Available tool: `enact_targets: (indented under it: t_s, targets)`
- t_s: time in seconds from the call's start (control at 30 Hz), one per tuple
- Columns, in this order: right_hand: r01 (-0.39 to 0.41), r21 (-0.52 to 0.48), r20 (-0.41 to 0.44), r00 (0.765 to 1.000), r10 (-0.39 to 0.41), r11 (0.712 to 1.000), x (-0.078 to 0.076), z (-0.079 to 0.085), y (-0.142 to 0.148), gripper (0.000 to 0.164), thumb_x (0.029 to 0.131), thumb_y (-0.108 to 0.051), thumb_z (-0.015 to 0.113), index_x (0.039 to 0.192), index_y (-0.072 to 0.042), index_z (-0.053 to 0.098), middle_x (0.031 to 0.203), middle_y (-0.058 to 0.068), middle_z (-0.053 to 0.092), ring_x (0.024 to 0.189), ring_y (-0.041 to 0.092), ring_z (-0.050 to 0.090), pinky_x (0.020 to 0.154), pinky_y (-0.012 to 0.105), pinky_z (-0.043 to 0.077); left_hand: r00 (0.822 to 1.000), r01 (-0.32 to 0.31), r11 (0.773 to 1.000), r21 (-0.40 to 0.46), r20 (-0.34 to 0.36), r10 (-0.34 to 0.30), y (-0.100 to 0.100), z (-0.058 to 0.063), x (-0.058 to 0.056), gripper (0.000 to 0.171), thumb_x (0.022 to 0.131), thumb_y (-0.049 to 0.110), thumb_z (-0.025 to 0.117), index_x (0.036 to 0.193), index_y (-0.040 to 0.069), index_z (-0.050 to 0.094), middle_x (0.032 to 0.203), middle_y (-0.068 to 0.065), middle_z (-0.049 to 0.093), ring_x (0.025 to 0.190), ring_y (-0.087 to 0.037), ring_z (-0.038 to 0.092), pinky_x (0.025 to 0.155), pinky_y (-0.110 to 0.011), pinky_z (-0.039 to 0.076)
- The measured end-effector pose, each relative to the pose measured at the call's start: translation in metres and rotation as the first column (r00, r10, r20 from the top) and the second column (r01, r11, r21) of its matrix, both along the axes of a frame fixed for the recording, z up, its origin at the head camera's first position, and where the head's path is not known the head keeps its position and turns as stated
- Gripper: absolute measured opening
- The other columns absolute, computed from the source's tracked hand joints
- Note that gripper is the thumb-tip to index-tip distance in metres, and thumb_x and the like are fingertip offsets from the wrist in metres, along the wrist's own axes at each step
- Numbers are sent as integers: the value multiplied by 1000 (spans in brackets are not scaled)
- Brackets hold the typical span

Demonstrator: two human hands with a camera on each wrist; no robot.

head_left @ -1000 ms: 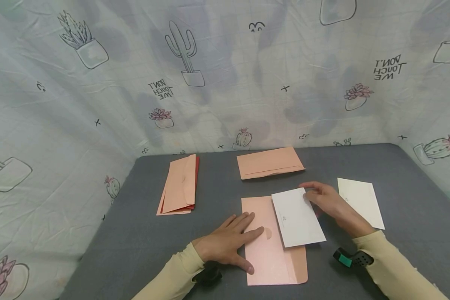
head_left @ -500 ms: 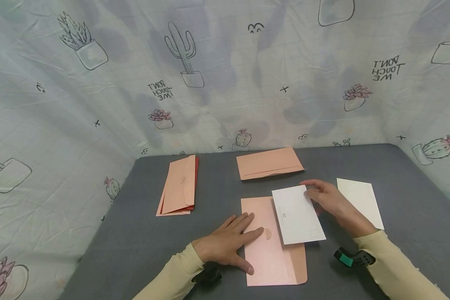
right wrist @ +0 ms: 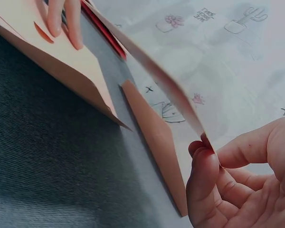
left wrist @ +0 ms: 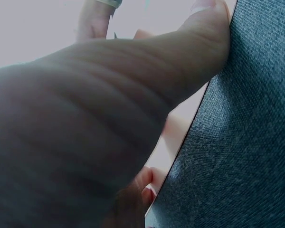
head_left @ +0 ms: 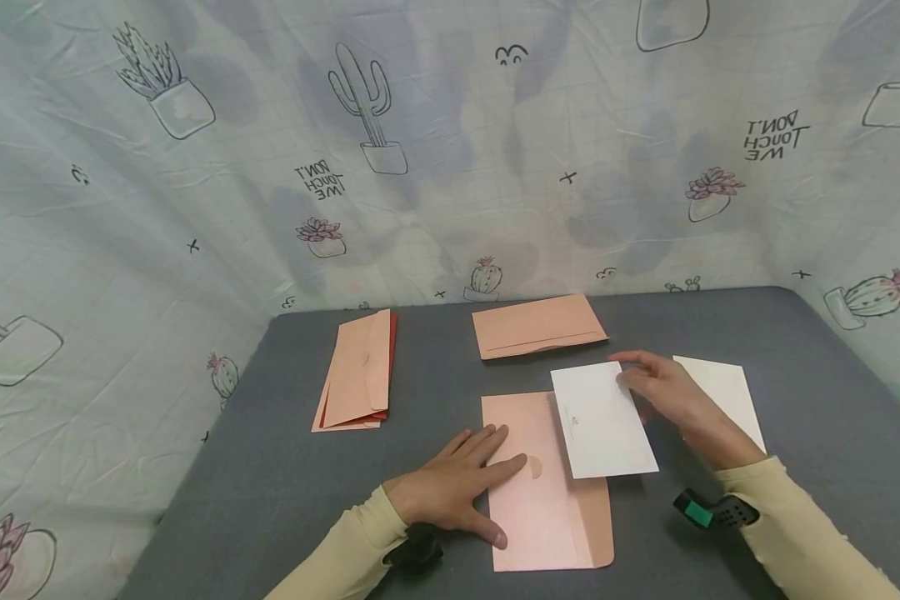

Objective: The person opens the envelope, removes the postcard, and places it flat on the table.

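Observation:
My left hand (head_left: 453,483) lies with spread fingers on the left part of a pink envelope (head_left: 528,533), which is flat on the table with its flap folded out to the right. In the left wrist view the thumb (left wrist: 199,42) presses along the envelope's edge. Between thumb and fingers my right hand (head_left: 663,392) pinches the upper right edge of a white card (head_left: 607,429) with small print on its left side. The card is raised over the envelope's upper right part and hides it. In the right wrist view the card (right wrist: 166,78) shows nearly edge-on from the pinching fingertips.
Behind, near the table's far edge, lies another pink envelope (head_left: 540,327). A small stack of pink and red envelopes (head_left: 360,367) sits at the left. Partly behind my right wrist is a cream card (head_left: 720,396). A printed cloth (head_left: 450,150) hangs around the grey table (head_left: 270,500).
My right hand has moved slightly right and away from me, carrying the white card with it, so more of the envelope's flap side shows. The left hand stays where it was.

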State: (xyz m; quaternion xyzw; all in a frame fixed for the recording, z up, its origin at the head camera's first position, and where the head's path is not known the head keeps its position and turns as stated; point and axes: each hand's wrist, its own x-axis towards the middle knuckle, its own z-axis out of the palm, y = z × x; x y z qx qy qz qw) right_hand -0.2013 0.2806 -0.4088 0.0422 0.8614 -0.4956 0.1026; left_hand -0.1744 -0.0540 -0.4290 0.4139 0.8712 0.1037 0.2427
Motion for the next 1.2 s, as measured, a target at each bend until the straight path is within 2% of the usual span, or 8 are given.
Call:
enact_targets:
  t_s: [0.2, 0.3, 0.5, 0.7, 0.8, 1.0, 1.2]
  targets:
    - [6, -14, -8, 1000, -6, 1000, -1, 5, 9, 53, 107, -24, 41, 153, 2, 36, 131, 30, 58, 106, 31, 60, 66, 36, 56, 1000, -2, 1000, -13, -13, 2, 1, 0, 0, 102, 80, 60, 77, 162, 32, 23, 173, -5, 3, 161, -24, 2, 129, -51, 8]
    - [15, -30, -8, 1000, -15, 999, -3, 8, 14, 54, 107, -24, 40, 154, 2, 34, 132, 31, 56, 103, 29, 62, 66, 37, 56, 1000, -5, 1000, -12, -4, 5, 1, 0, 0, 102, 80, 59, 78, 162, 32, 23, 173, -5, 3, 161, -24, 1, 129, -51, 7]
    - [30, -30, -12, 999, -30, 999, -4, 15, 21, 55, 106, -24, 39, 155, 2, 33, 134, 32, 56, 91, 14, 64, 67, 37, 57, 999, -14, 1000, 7, 30, 13, 1, 1, -1, 102, 80, 57, 79, 162, 31, 24, 173, -5, 2, 161, -25, 0, 129, -53, 5]
    - [47, -39, -21, 999, -48, 998, -5, 16, 26, 55, 106, -24, 40, 155, 1, 33, 135, 31, 54, 91, 16, 63, 66, 36, 57, 999, -16, 1000, 7, 41, 16, 0, 2, -1, 101, 81, 56, 79, 162, 31, 24, 173, -4, 1, 161, -25, -1, 129, -54, 4]
    - [77, -30, -29, 997, -78, 997, -5, 16, 29, 53, 106, -24, 41, 153, 0, 36, 131, 27, 56, 88, 16, 61, 64, 36, 56, 999, -13, 1000, 3, 31, 13, 0, 1, -1, 101, 81, 57, 78, 162, 31, 23, 173, -4, 2, 161, -25, -1, 129, -53, 5]
    - [64, -51, -17, 998, -65, 997, -5, 19, 37, 56, 106, -26, 41, 155, -1, 34, 126, 21, 56, 86, 11, 58, 64, 35, 55, 1000, -12, 1000, 1, 29, 12, 0, 2, 0, 102, 81, 58, 78, 162, 32, 23, 173, -4, 2, 161, -25, 0, 129, -53, 5]
    - [79, -61, -13, 997, -80, 995, -5, 22, 45, 55, 106, -25, 42, 155, -1, 33, 103, -2, 58, 84, 10, 54, 64, 34, 54, 1000, -10, 1000, 0, 23, 10, 0, 1, 0, 102, 81, 58, 77, 162, 32, 22, 173, -5, 2, 161, -24, 0, 129, -51, 6]
